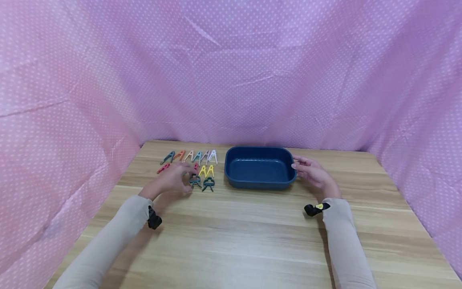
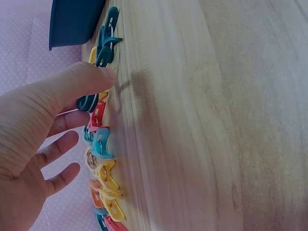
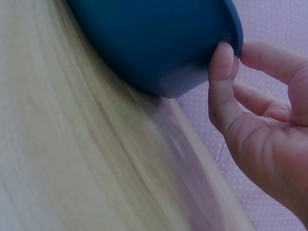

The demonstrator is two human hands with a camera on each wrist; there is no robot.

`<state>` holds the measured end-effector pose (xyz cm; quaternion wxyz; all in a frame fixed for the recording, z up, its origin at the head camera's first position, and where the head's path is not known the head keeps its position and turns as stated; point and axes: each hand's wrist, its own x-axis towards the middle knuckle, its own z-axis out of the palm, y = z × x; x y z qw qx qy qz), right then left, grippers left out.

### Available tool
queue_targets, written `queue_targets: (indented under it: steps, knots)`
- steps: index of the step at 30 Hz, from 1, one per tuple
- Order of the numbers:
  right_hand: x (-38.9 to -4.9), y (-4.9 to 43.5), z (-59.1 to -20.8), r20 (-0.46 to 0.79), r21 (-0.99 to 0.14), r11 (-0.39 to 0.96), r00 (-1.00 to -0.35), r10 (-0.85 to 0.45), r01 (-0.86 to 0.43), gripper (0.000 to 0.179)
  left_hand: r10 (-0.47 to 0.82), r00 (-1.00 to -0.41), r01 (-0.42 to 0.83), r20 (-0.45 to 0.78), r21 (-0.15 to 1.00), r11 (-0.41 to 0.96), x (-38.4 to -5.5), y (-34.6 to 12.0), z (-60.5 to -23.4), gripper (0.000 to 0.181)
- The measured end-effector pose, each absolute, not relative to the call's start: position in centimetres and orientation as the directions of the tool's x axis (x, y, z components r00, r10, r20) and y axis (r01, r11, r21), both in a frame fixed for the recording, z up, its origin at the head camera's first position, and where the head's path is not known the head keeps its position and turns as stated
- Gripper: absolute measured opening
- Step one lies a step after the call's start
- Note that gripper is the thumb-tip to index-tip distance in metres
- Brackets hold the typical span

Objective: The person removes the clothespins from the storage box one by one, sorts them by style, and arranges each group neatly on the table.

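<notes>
On the left of the wooden table, my left hand has its thumb and index finger around a dark green clip, partly hidden by the thumb in the left wrist view. The other fingers of that hand are spread apart. A second dark green clip lies just to the right. My right hand holds the right end of a dark blue rectangular basin, thumb against its outer wall and index finger at the rim. Nothing lies inside the basin.
Behind the left hand lie yellow clips, a red clip and a back row with orange, teal and white clips. Pink dotted cloth hangs around the table. Each wrist wears a small black camera.
</notes>
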<state>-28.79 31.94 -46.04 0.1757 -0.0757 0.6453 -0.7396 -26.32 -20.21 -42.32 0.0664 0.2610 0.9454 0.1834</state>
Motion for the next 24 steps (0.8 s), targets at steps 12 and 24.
queue_targets:
  steps: [12, 24]
  knots:
    - [-28.75, 32.07, -45.97, -0.1, -0.982, -0.113, -0.922, -0.373, 0.153, 0.062, 0.522, -0.852, 0.462, -0.052, 0.397, 0.793, -26.26, -20.17, -42.93, 0.066]
    - [-29.02, 31.95, -46.19, -0.102, -0.98, -0.119, -0.921, -0.376, 0.158, 0.061, 0.539, -0.841, 0.491, -0.043, 0.355, 0.795, -26.19, -20.21, -43.02, 0.063]
